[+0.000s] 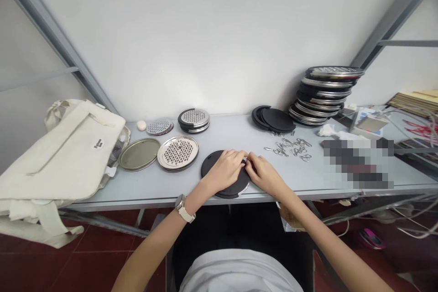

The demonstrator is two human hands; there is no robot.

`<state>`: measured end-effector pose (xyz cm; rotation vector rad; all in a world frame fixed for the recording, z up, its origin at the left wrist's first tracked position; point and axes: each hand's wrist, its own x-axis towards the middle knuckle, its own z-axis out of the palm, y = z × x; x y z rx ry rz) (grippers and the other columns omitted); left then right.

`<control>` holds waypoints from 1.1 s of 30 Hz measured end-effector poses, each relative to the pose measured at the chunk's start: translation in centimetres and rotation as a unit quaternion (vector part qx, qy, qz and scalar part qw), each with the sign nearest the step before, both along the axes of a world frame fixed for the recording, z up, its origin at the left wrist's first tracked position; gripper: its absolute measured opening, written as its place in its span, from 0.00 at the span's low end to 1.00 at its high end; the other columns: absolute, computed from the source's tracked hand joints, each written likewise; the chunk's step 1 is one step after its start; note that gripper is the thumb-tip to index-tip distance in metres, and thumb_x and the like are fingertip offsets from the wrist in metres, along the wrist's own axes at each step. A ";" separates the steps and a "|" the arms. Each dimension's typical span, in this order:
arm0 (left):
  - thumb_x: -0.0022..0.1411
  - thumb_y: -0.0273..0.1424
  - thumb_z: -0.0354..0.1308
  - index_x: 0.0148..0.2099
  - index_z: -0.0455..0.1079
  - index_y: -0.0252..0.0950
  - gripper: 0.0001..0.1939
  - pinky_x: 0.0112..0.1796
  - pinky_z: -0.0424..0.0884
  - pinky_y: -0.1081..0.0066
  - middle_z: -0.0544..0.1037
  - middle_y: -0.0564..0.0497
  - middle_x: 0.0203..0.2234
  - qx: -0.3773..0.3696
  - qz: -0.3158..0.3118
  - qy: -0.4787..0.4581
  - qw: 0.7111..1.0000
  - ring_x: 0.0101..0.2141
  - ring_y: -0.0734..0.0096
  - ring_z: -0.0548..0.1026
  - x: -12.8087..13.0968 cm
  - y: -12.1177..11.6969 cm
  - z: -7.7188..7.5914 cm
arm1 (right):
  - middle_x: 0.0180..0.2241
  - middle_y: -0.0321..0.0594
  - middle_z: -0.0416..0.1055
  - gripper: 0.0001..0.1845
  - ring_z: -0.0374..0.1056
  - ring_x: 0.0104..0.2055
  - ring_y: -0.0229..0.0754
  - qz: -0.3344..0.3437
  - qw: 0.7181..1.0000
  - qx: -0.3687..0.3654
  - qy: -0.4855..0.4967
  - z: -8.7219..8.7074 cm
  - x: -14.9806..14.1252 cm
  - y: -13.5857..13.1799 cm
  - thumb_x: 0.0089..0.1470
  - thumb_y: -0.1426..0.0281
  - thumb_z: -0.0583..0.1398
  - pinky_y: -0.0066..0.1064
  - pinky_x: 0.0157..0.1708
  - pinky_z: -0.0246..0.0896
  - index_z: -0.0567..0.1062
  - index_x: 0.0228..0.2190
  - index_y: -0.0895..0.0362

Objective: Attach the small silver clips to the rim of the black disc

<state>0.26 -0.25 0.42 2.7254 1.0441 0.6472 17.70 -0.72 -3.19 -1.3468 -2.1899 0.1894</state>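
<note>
Head view. Both hands at the near edge of the grey desk point(164, 187), meeting over a black round disc point(219, 178) that lies flat there, a strip of metal rim showing under its near side. Left hand point(224, 169) rests on top of the disc, fingers curled, wrist bearing a watch point(184, 209). Right hand point(264, 174) at the disc's right edge, fingertips pinched against the left hand's; something small and metallic seems caught between them, too hidden to name. Grip of each hand: closed down to a pinch, left also pressing the disc.

Just right of the hands, a scatter of small metal clips point(290, 147) on the desk. Behind them, a short pile of black discs point(273, 119); further right, a tall leaning stack of black-and-steel rounds point(323, 96).

Left of the hands: a perforated steel plate point(178, 152), touching a plain metal plate point(139, 153). Behind, a small perforated piece point(160, 126), a low stack with perforated top point(194, 119), and a small pale lump point(141, 125). Far left, a cream cloth bag point(61, 155) overhangs the desk end.
</note>
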 end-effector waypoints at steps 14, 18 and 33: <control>0.69 0.25 0.42 0.47 0.60 0.36 0.09 0.48 0.63 0.61 0.71 0.47 0.41 -0.005 0.007 -0.004 1.000 0.44 0.62 0.70 -0.1 0.1 -0.1 | 0.25 0.38 0.68 0.09 0.64 0.28 0.45 0.028 0.999 -0.014 0.019 0.4 0.2 0.0 0.62 0.71 0.46 0.32 0.30 0.55 0.64 0.33 0.53; 0.68 0.25 0.44 0.47 0.60 0.35 0.08 0.48 0.63 0.62 0.71 0.47 0.41 0.002 0.008 -0.005 1.000 0.43 0.62 0.69 -0.1 0.1 -0.2 | 0.24 0.37 0.67 0.10 0.64 0.27 0.44 0.025 0.999 -0.022 0.032 0.6 0.2 0.0 0.63 0.69 0.46 0.31 0.29 0.55 0.64 0.33 0.53; 0.69 0.26 0.43 0.44 0.60 0.35 0.06 0.45 0.64 0.63 0.70 0.47 0.40 0.038 0.034 0.016 0.999 0.41 0.63 0.69 0.1 0.0 0.0 | 0.22 0.35 0.64 0.09 0.64 0.23 0.43 0.005 0.996 -0.040 0.078 0.3 -0.1 0.0 0.65 0.66 0.46 0.30 0.26 0.54 0.59 0.32 0.53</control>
